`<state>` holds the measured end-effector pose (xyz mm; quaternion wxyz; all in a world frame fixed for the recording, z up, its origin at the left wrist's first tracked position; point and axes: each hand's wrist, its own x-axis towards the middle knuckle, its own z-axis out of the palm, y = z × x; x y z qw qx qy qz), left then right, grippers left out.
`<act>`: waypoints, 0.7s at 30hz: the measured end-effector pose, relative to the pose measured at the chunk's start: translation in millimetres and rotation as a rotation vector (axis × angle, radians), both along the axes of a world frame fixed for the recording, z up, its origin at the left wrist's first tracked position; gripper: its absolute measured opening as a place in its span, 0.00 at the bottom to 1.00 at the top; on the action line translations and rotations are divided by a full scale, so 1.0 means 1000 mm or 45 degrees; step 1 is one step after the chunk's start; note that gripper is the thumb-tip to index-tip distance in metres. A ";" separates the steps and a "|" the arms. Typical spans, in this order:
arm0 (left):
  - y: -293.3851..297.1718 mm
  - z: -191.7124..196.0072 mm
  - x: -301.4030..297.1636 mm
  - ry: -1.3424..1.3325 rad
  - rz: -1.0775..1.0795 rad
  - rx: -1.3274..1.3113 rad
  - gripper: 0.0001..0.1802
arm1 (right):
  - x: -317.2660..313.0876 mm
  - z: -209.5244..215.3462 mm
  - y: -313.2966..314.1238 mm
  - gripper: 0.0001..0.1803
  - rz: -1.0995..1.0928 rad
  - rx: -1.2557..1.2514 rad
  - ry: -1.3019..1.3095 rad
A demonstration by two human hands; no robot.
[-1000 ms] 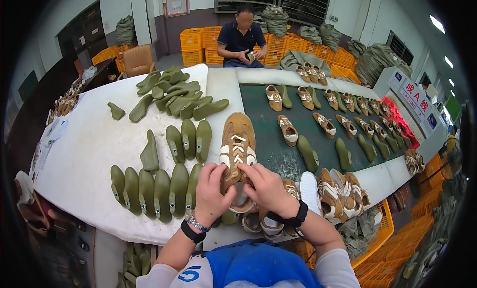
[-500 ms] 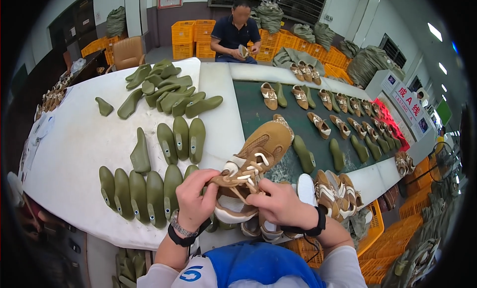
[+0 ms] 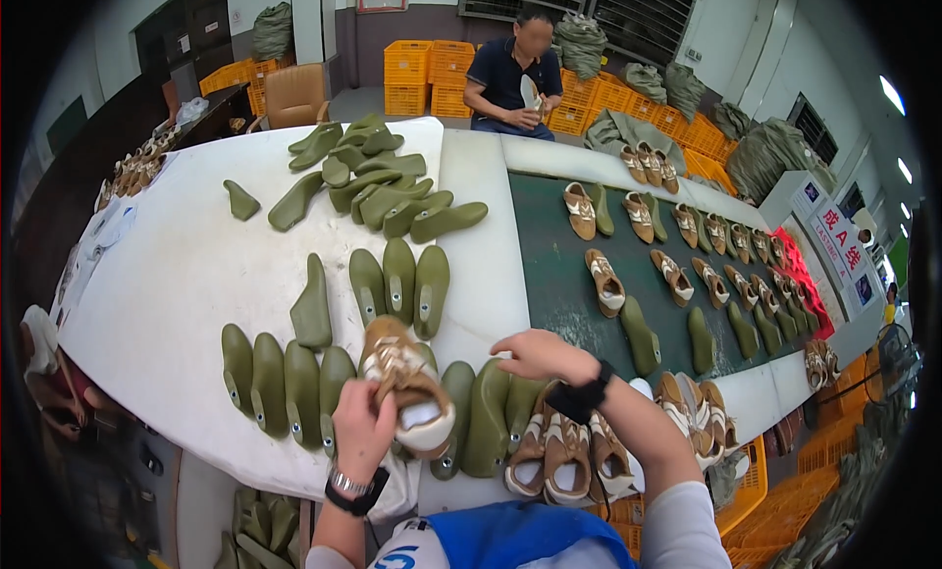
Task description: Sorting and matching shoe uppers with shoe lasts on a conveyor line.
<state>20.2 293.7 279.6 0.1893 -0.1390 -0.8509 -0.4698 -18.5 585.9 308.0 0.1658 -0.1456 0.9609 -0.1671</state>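
Now the right hand (image 3: 535,353) is off the brown-and-cream shoe (image 3: 407,392); half a second back both hands clamped it and tilted it over the table edge. Only the left hand (image 3: 365,427) has it: fingers wrapped round the shoe's rear half, heel opening toward the person, toe pointing to about 11 o'clock. Shoe sits at 9 o'clock from the right hand, just above the near row of green shoe lasts (image 3: 285,383).

Right hand is spread, palm down, fingers loose, pinching nothing. It hovers over the white table (image 3: 177,275) edge, near the dark green conveyor belt (image 3: 549,275) at its 1 o'clock. Directly at 6 o'clock from it stands a cluster of finished shoes (image 3: 569,456), soles toward the person, close to the wrist.

So the two-handed working of the shoe looks done and the free hand is going for something else, likely belt or lasts; can't tell which.

More lasts piled at 12 o'clock on the table (image 3: 383,186). Belt carries shoes and lasts in rows (image 3: 687,275). A seated co-worker (image 3: 510,78) at far 12 o'clock handles a shoe.
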 end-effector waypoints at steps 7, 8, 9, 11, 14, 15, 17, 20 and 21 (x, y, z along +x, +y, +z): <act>-0.047 -0.033 0.023 -0.023 0.126 -0.033 0.07 | -0.138 -0.154 -0.093 0.39 -0.446 -0.507 0.022; -0.053 -0.034 0.024 -0.089 0.178 -0.014 0.06 | -0.142 -0.170 -0.108 0.37 -0.377 -0.296 0.048; -0.045 -0.012 0.025 -0.146 0.205 -0.046 0.08 | -0.144 -0.175 -0.115 0.34 -0.398 -0.126 0.126; -0.039 0.003 0.024 -0.183 0.170 -0.067 0.09 | -0.140 -0.161 -0.109 0.23 -0.520 -0.233 0.166; -0.021 0.016 0.006 -0.033 0.053 -0.108 0.08 | -0.151 -0.158 -0.038 0.14 -0.690 -0.620 0.348; -0.013 0.022 0.001 -0.038 0.025 -0.109 0.08 | -0.158 -0.164 0.001 0.11 -0.707 -0.897 0.490; -0.020 0.018 0.002 -0.071 0.092 -0.135 0.08 | -0.148 -0.101 0.034 0.07 -0.948 -1.303 -0.010; -0.006 0.019 -0.004 -0.114 0.048 -0.098 0.08 | -0.100 -0.107 0.144 0.09 -0.688 -1.102 0.127; -0.001 0.021 -0.005 -0.103 -0.012 -0.111 0.08 | -0.078 -0.113 0.157 0.08 -0.573 -0.823 0.206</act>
